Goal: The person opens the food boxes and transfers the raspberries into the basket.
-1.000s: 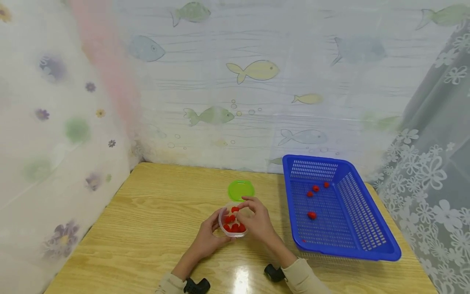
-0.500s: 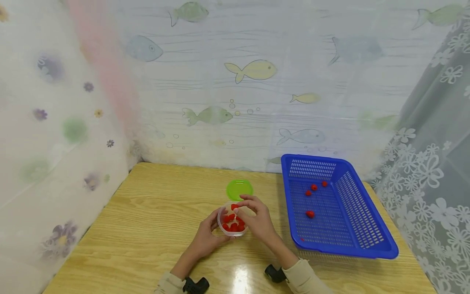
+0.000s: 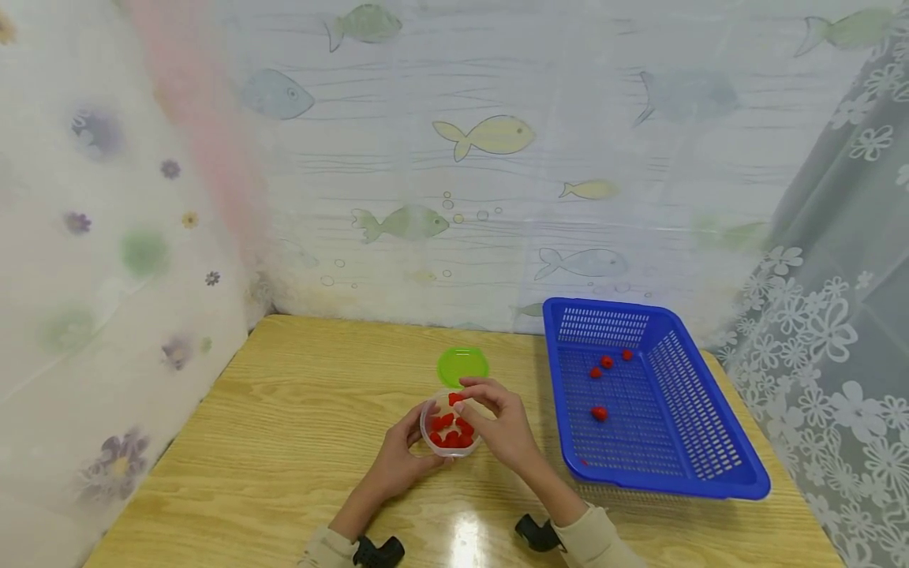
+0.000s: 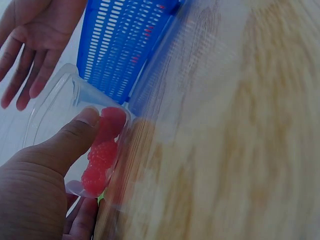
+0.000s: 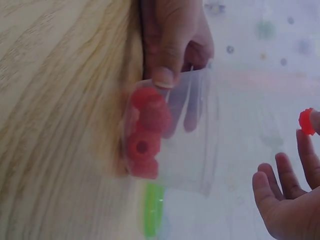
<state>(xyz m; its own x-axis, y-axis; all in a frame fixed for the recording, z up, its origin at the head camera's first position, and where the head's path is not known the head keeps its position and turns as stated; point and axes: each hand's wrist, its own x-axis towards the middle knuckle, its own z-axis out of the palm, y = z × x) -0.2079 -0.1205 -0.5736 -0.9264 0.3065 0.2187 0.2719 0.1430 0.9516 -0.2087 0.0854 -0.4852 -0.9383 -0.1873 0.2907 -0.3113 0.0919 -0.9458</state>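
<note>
My left hand (image 3: 401,460) holds a clear plastic tub (image 5: 187,170) on the table, thumb against one side and fingers round the other. Several red raspberries (image 4: 101,155) lie in the bottom of the tub. Above the tub's opening is my right hand (image 3: 506,426), pinching one raspberry (image 5: 306,121) between thumb and forefinger; its other fingers are loosely spread. Just beyond the tub a green lid (image 3: 462,366) lies flat on the table. To the right stands a blue perforated basket (image 3: 663,475), with several raspberries (image 3: 600,413) scattered on its floor.
The wooden table (image 3: 284,410) meets a wall covering with fish drawings (image 3: 490,136) at the back. A flowered covering (image 3: 142,252) hangs on the left, and a lace-patterned grey curtain (image 3: 838,315) on the right. The basket fills the table's right side.
My right hand has risen slightly with the pinched raspberry over the tub. The left hand and tub have stayed in place. The head view has shifted a little.
</note>
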